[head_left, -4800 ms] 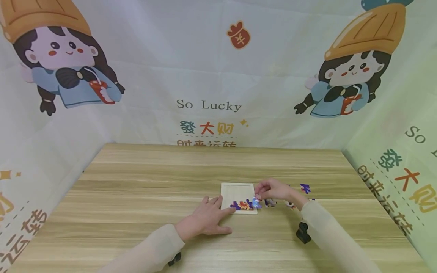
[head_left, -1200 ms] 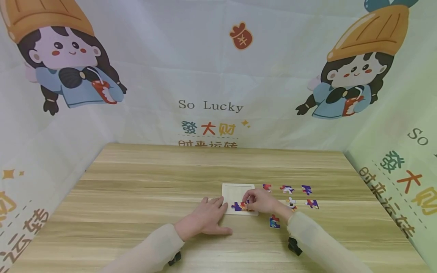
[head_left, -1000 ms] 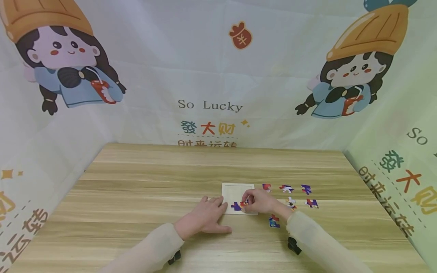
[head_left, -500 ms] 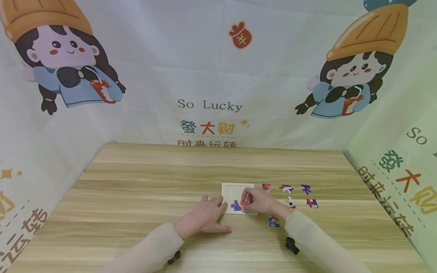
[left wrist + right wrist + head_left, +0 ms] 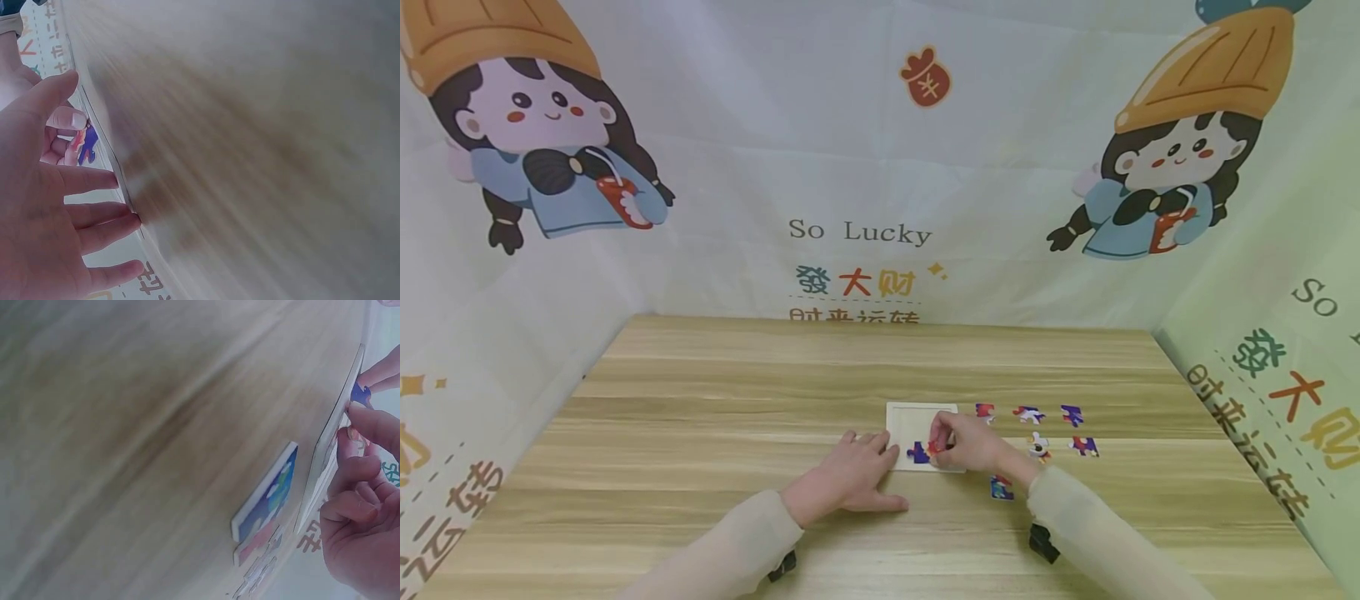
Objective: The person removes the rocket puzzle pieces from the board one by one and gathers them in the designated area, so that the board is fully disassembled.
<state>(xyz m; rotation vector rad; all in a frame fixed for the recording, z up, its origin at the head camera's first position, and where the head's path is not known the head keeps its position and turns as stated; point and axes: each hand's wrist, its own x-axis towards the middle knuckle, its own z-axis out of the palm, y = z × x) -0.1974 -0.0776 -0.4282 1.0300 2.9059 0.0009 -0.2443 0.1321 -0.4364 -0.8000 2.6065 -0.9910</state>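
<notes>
A small pale puzzle tray (image 5: 910, 417) lies on the table with jigsaw pieces along its near side. My right hand (image 5: 973, 442) is over the tray, its thumb and fingers pinching a red-orange jigsaw piece (image 5: 935, 448) beside a purple jigsaw piece (image 5: 917, 452). Part of that row is hidden under the hand. In the left wrist view, orange and purple picture parts (image 5: 87, 144) show at the right fingertips. My left hand (image 5: 853, 479) rests flat with spread fingers, its fingertips touching the tray's left edge.
Several loose jigsaw pieces lie right of the tray, among them a red one (image 5: 985, 412), a white one (image 5: 1038, 447) and a purple one (image 5: 1071, 416). A blue-and-red piece (image 5: 1002, 487) sits nearer, by the right wrist. Printed cloth (image 5: 850, 167) stands behind the wooden table (image 5: 737, 375).
Since the oldest frame, my right hand has moved left from the light-blue piece at the tray's edge onto the row. A blue-and-red piece now shows in front. Over the last second little differs.
</notes>
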